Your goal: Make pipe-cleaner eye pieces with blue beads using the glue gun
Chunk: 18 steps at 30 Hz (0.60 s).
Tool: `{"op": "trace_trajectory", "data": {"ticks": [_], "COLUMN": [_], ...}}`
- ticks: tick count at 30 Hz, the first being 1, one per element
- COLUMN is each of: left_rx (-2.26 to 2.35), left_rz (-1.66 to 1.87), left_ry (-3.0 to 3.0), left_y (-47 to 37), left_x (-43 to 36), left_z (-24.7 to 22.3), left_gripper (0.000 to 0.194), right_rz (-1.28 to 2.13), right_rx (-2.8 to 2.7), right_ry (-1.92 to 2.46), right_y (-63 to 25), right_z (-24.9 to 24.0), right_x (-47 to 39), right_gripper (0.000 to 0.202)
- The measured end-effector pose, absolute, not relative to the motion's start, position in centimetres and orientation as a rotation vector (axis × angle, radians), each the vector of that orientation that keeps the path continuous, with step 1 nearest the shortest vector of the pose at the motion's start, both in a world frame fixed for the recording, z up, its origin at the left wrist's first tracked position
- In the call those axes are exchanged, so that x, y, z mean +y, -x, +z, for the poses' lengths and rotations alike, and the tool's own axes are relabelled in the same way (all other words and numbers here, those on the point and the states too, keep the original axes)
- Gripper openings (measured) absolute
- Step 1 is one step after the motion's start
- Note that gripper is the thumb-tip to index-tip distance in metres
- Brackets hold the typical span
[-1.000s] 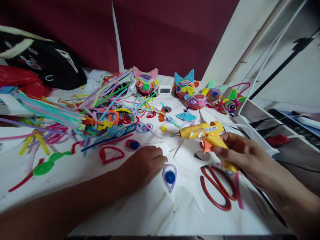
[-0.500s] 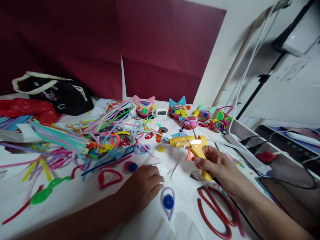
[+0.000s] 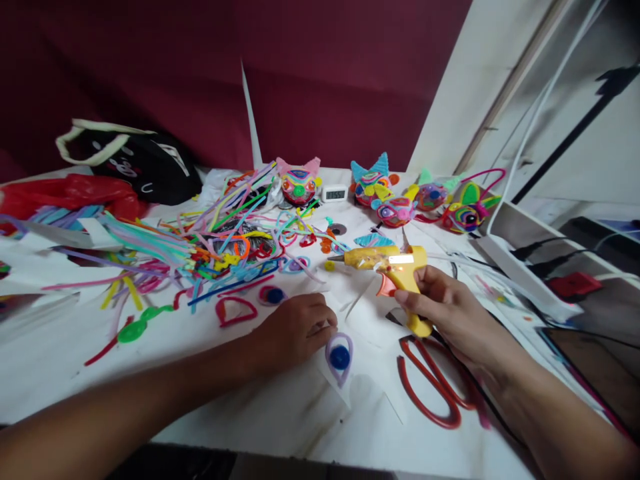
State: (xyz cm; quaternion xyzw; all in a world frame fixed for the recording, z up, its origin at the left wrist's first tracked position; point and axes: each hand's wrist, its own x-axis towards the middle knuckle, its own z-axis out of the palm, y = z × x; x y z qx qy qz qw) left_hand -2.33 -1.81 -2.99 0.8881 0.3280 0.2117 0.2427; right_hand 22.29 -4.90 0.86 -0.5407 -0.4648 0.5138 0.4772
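Yellow glue gun (image 3: 395,268) within right fingers (image 3: 434,280)

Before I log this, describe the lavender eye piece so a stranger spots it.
On the table, look between the left hand and the red-handled scissors. There lies the eye piece; lavender edging around its blue disc sets it apart from the pink-and-blue piece nearby.

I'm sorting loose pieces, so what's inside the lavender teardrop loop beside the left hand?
Inside the lavender loop sits a round blue piece, with white showing around it. Whatever lies directly beneath the blue piece is covered and can't be seen.
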Motion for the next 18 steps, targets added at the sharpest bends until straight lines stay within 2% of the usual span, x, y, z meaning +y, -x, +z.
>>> {"op": "trace_trajectory", "data": {"ticks": [7,18], "left_rx": [0.923,0.835], "left_rz": [0.415,0.492], "left_ry": [-2.577,-2.625], "left_y": [1.7,4.3], "left_x": [-1.9,-2.4], "left_z": [-2.6,-2.2], "left_gripper": [0.013,0.016], "right_rz": [1.258,1.240], "right_rx": [-1.111,-1.178], "right_ry": [1.299,1.291], "right_y": [-22.3,-22.9], "right_z": [1.0,0.8], "right_x": [-5.1,-5.2], "right_gripper": [0.045,0.042]}}
